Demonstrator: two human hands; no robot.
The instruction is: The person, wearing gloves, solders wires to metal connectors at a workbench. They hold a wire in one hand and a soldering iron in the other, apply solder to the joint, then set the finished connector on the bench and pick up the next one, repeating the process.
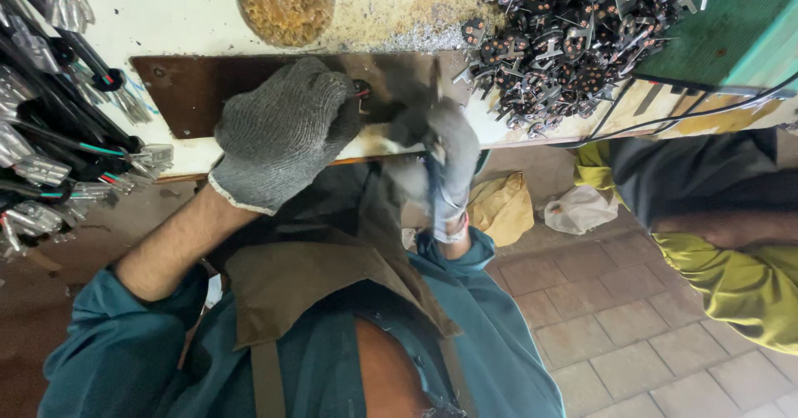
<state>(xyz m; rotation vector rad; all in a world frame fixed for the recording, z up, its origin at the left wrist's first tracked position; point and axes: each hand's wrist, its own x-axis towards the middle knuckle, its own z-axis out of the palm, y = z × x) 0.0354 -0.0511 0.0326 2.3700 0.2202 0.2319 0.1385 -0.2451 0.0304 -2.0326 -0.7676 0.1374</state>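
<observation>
My left hand (283, 131), in a grey knit glove, is closed over a small black part with red wire ends (362, 95) and presses it onto a dark brown metal plate (183, 86) at the bench edge. My right hand (445, 164), also gloved and blurred by motion, is gripped around the handle of a tool (432, 94) whose blurred head is over the plate next to the part.
A heap of small black plug parts with metal prongs (565, 36) covers the bench's right. Bundles of black cables with metal terminals (58, 135) hang at left. A round bag of brass-coloured bits (285, 2) lies at top. Another person in yellow (731, 252) sits at right.
</observation>
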